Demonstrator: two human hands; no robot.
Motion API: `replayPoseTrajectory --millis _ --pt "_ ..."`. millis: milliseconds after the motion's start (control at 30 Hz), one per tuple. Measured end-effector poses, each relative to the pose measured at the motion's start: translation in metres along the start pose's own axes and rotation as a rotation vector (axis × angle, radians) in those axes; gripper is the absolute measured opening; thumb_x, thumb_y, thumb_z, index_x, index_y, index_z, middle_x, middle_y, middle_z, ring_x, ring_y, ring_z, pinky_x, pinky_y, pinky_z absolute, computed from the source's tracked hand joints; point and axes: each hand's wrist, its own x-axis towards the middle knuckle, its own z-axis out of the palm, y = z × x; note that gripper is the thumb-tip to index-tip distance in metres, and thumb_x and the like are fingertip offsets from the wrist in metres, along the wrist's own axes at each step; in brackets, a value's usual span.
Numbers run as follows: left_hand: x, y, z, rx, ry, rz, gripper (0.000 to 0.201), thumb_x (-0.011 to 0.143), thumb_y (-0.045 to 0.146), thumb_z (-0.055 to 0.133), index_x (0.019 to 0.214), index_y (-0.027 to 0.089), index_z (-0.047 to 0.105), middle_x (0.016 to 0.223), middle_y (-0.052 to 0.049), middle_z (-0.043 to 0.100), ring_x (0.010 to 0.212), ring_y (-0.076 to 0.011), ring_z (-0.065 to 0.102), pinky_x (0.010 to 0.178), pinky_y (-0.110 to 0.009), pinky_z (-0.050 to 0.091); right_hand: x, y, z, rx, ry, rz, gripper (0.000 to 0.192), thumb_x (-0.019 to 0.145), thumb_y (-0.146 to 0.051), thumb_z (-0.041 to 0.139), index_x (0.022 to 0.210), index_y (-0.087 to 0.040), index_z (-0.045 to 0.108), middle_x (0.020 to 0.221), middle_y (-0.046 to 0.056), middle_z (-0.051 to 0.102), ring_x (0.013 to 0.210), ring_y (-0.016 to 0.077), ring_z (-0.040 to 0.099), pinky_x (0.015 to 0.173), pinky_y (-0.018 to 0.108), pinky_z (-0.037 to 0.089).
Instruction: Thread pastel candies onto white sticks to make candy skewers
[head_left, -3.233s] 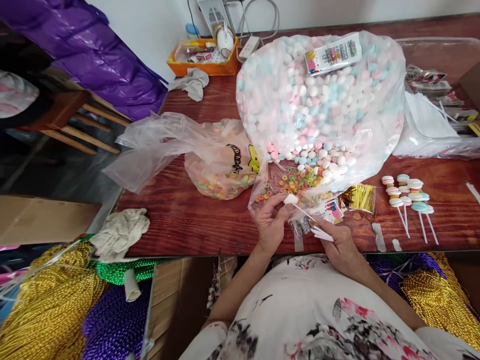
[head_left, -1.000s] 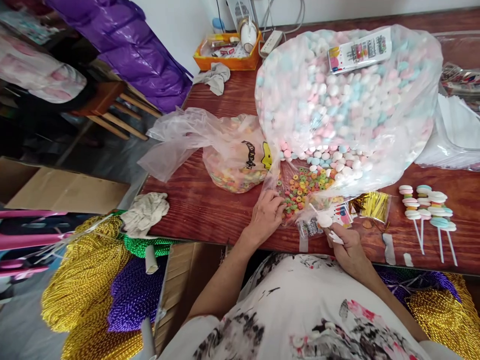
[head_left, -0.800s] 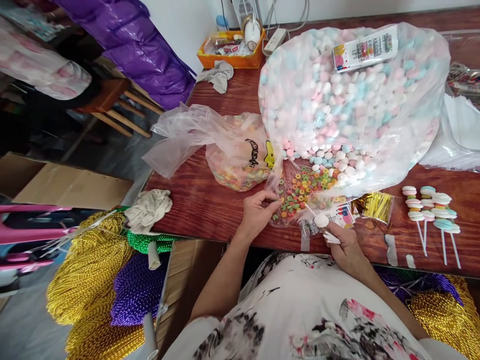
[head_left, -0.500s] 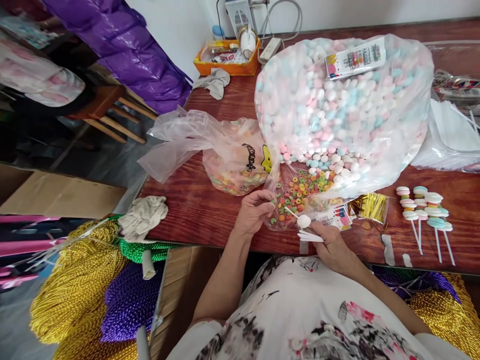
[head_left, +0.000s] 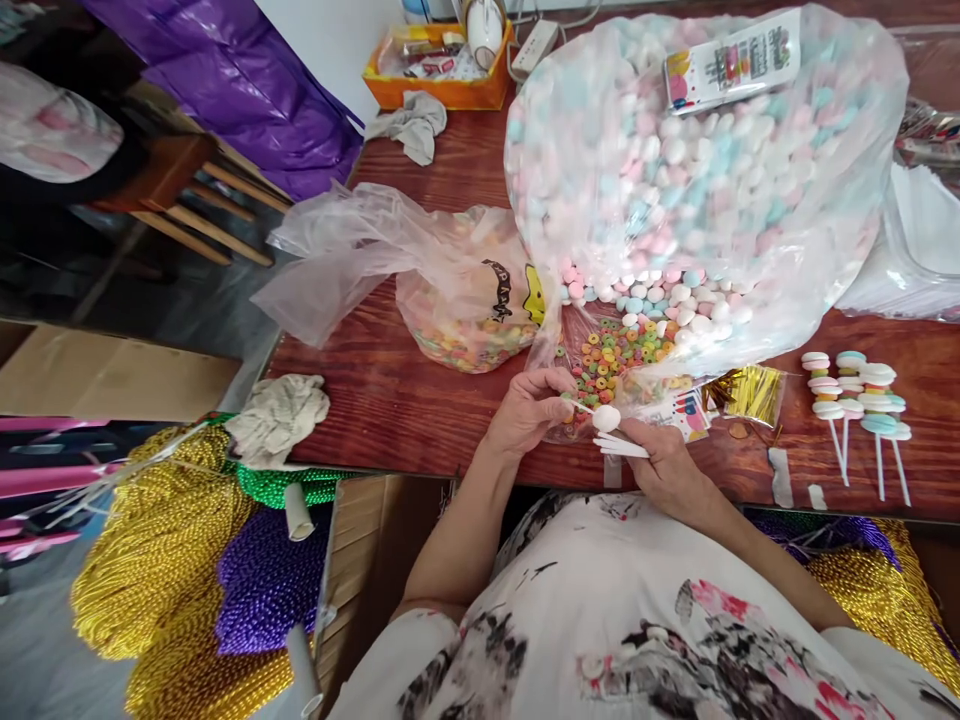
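My right hand (head_left: 664, 462) grips a few white sticks (head_left: 621, 447); one stick carries a white marshmallow (head_left: 606, 417) and points left. My left hand (head_left: 527, 408) pinches a small cereal ring at that stick's tip (head_left: 574, 402). Both hands hover at the table's front edge, over loose coloured cereal rings (head_left: 613, 354) inside a clear bag. Behind them lies a big clear bag of pink, blue and white marshmallows (head_left: 690, 170), its mouth spilling toward me.
A second bag of cereal rings (head_left: 469, 300) lies left of my hands. Finished marshmallow skewers (head_left: 855, 395) and gold twist ties (head_left: 745, 393) lie at the right. An orange tray (head_left: 442, 75) sits far back. Gold, green and purple bead strands (head_left: 180, 560) are piled at lower left.
My left hand left the cereal rings with one pinched and came to the stick's tip. My right hand swung the marshmallow stick left toward it. The camera shifted slightly.
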Motion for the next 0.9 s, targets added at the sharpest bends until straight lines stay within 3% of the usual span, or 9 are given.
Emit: replayPoseTrajectory --millis 100,267,400,533,633,800,900 --pt "0.006 0.004 0.002 0.254 0.065 0.159 0.025 0.061 0.034 0.093 0.07 0.018 0.075 0.071 -0.001 0.065 0.066 -0.0116 0.058 0.06 -0.024 0.048 0.0 0.001 -0.001 -0.002 0.039 0.016 0.03 0.089 -0.008 0.042 0.102 -0.017 0.067 0.082 0.004 0.07 0.069 0.0172 0.059 0.068 0.027 0.042" --pt "0.0 -0.001 0.011 0.862 0.185 0.665 0.012 0.079 0.02 0.081 0.091 0.02 0.078 0.086 -0.002 0.069 0.078 -0.0117 0.064 0.073 -0.024 0.053 0.0 0.006 0.0 -0.036 0.109 0.046 0.025 0.086 -0.009 0.044 0.094 -0.017 0.066 0.076 0.004 0.066 0.065 0.0167 0.053 0.065 0.028 0.039" --pt "-0.008 -0.013 0.018 1.154 0.237 0.865 0.019 0.088 0.016 0.071 0.107 0.02 0.073 0.094 -0.004 0.068 0.086 -0.0138 0.065 0.078 -0.026 0.056 -0.001 0.006 0.004 0.054 0.144 0.041 0.02 0.086 -0.009 0.044 0.084 -0.018 0.061 0.069 0.0 0.057 0.062 0.0144 0.046 0.061 0.026 0.036" --pt "-0.007 -0.022 0.022 1.205 0.294 0.974 0.028 0.091 0.014 0.065 0.118 0.02 0.068 0.094 -0.005 0.065 0.085 -0.0134 0.064 0.075 -0.025 0.056 -0.004 0.006 0.013 0.239 0.17 0.06 0.023 0.094 -0.018 0.046 0.072 -0.02 0.052 0.064 -0.004 0.047 0.059 0.0121 0.041 0.059 0.025 0.033" --pt "-0.006 -0.026 0.023 1.193 0.267 1.014 0.032 0.091 0.012 0.064 0.122 0.021 0.066 0.096 -0.005 0.065 0.087 -0.0138 0.063 0.077 -0.027 0.056 -0.006 0.008 0.022 0.387 0.149 0.141 0.034 0.1 -0.029 0.047 0.067 -0.02 0.046 0.059 -0.005 0.043 0.056 0.0112 0.038 0.057 0.026 0.031" --pt "-0.01 -0.033 0.024 1.143 0.264 0.946 0.032 0.093 0.011 0.062 0.122 0.023 0.066 0.096 -0.003 0.065 0.088 -0.0137 0.063 0.078 -0.029 0.057 -0.01 0.007 0.029 0.626 0.143 0.269 0.038 0.101 -0.041 0.05 0.069 -0.02 0.048 0.053 -0.007 0.038 0.049 0.0096 0.031 0.049 0.026 0.024" --pt "-0.013 -0.039 0.024 1.085 0.297 0.917 0.029 0.092 0.01 0.062 0.118 0.023 0.067 0.094 -0.003 0.065 0.086 -0.0129 0.064 0.076 -0.028 0.056 -0.012 0.008 0.028 0.64 0.181 0.279 0.041 0.1 -0.043 0.051 0.066 -0.02 0.048 0.052 -0.007 0.038 0.048 0.009 0.03 0.048 0.026 0.024"
